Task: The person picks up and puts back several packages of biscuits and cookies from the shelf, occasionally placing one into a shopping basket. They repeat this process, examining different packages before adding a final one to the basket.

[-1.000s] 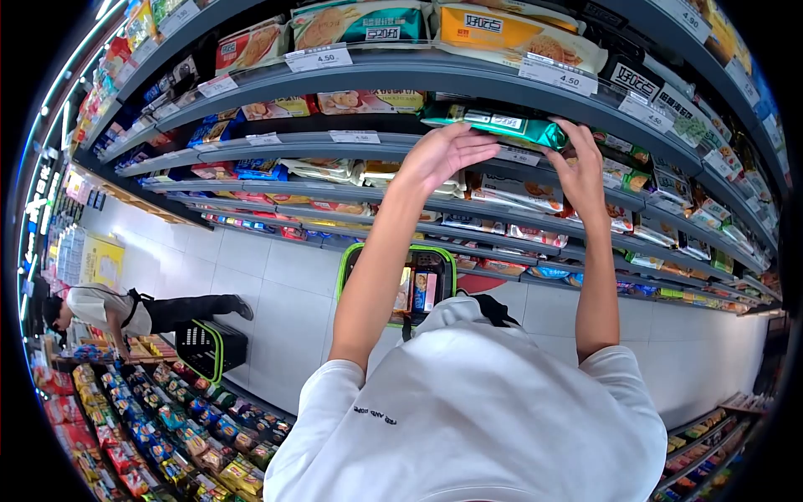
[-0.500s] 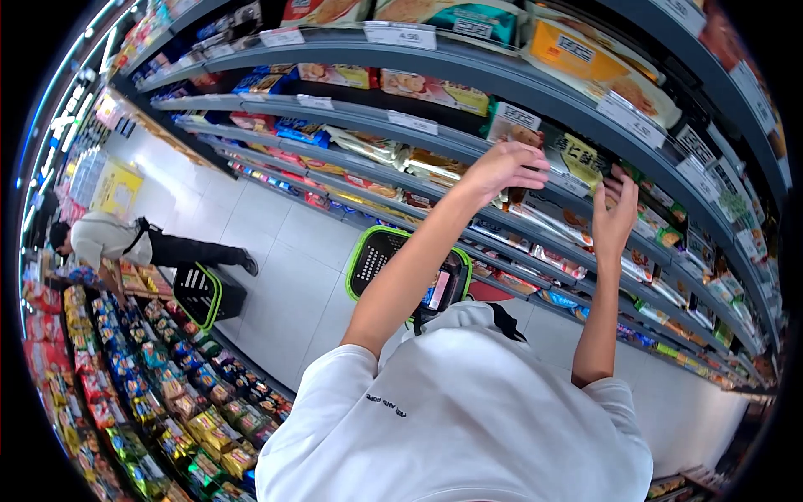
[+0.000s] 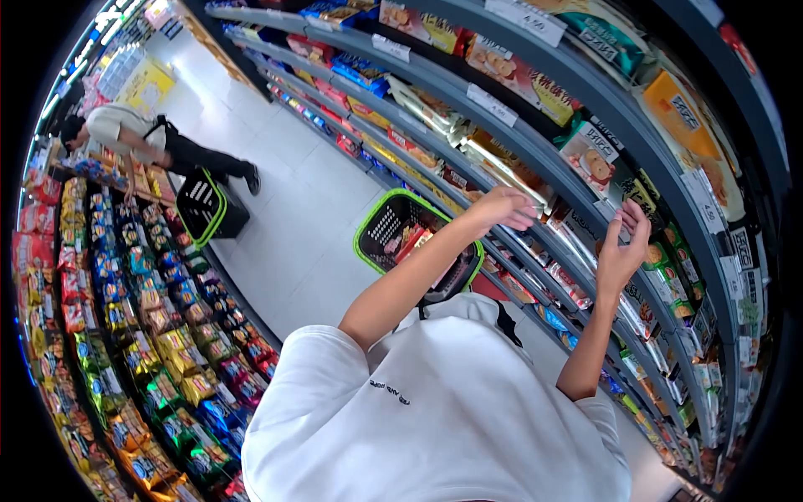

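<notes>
My left hand [image 3: 505, 209] hovers in front of the shelf rows, its fingers loosely stretched with nothing in them. Close to a shelf edge is my right hand [image 3: 624, 249], thumb and fingers apart and bent toward the packs. Right above its fingertips stands a dark biscuit pack [image 3: 642, 192] with yellow lettering, beside a green and white biscuit pack [image 3: 590, 157]. Below my left forearm sits a black shopping basket [image 3: 374, 229] with a bright green rim. A red packet [image 3: 411, 241] lies inside it, partly covered by the forearm.
Shelving [image 3: 523, 138] full of packaged biscuits curves along the right, with price tags [image 3: 492, 104] on its edges. Across the tiled aisle [image 3: 288, 213], a person [image 3: 138, 138] bends at a snack rack [image 3: 159, 335], with another green-rimmed basket [image 3: 203, 213] beside them.
My view has turned, so the shelves sit lower and farther right. My left hand has dropped away from the packs it overlapped. More of the basket and its contents shows.
</notes>
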Action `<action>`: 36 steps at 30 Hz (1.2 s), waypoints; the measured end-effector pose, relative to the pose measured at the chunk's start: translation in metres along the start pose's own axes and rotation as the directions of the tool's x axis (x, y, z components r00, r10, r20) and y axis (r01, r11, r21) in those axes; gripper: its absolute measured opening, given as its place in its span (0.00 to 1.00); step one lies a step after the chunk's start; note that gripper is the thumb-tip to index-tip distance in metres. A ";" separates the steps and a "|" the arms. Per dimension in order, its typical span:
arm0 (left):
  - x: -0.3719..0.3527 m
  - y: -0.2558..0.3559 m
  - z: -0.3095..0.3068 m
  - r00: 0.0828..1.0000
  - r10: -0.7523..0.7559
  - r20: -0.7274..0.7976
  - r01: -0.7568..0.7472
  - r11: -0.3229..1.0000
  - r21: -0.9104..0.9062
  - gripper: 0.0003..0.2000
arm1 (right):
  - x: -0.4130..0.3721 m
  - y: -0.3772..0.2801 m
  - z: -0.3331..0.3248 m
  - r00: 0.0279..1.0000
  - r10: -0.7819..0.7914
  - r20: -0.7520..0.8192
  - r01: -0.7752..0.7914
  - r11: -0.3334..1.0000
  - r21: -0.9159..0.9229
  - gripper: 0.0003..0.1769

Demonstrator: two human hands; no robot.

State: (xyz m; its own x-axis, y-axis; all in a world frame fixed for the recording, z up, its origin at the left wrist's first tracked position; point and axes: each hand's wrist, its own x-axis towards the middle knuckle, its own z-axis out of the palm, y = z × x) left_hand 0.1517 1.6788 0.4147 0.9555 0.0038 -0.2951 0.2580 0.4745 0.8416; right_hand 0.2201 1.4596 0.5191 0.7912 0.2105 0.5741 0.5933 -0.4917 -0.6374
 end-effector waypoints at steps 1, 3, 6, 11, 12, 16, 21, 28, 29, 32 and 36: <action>-0.003 -0.016 -0.010 0.998 -0.034 -0.057 0.035 0.999 0.020 0.19 | -0.002 -0.008 0.005 1.000 -0.009 0.026 0.008 1.000 0.018 0.16; -0.007 -0.054 -0.028 0.990 -0.057 -0.125 0.055 0.998 -0.019 0.18 | -0.008 -0.017 0.019 0.996 -0.019 0.086 0.017 0.999 0.031 0.16; -0.023 -0.115 -0.052 0.953 -0.133 -0.274 0.123 0.991 -0.054 0.16 | -0.016 -0.024 0.043 0.984 -0.063 0.166 0.035 0.986 0.165 0.15; -0.054 -0.208 -0.072 0.926 -0.277 -0.255 0.295 0.955 0.033 0.10 | -0.029 -0.029 0.076 0.930 -0.091 0.356 0.015 0.978 0.209 0.15; -0.043 -0.266 -0.083 0.934 -0.248 -0.258 0.296 0.940 0.167 0.14 | -0.030 -0.031 0.082 0.919 -0.093 0.383 0.017 0.980 0.199 0.15; -0.079 -0.268 -0.063 0.964 -0.233 -0.124 0.260 0.751 0.607 0.25 | -0.040 -0.030 0.105 0.879 -0.102 0.465 -0.003 0.976 0.219 0.16; -0.105 -0.254 -0.052 0.923 -0.365 -0.122 0.364 0.728 0.581 0.24 | -0.055 -0.034 0.127 0.788 -0.095 0.609 -0.063 0.971 0.232 0.15; -0.102 -0.274 -0.067 0.952 -0.294 -0.086 0.277 0.708 0.649 0.26 | -0.081 -0.029 0.143 0.687 -0.008 0.726 -0.196 0.961 0.196 0.14; -0.098 -0.287 -0.072 0.964 -0.264 -0.040 0.222 0.709 0.669 0.26 | -0.087 -0.034 0.141 0.679 0.026 0.733 -0.231 0.956 0.180 0.13; -0.086 -0.328 -0.092 0.977 -0.204 0.060 0.116 0.751 0.650 0.28 | -0.114 -0.009 0.149 0.641 -0.040 0.766 -0.187 0.960 0.206 0.12; -0.068 -0.317 -0.119 0.879 -0.477 0.015 0.316 0.604 0.731 0.30 | -0.148 0.001 0.148 0.536 -0.082 0.840 -0.234 0.942 0.241 0.13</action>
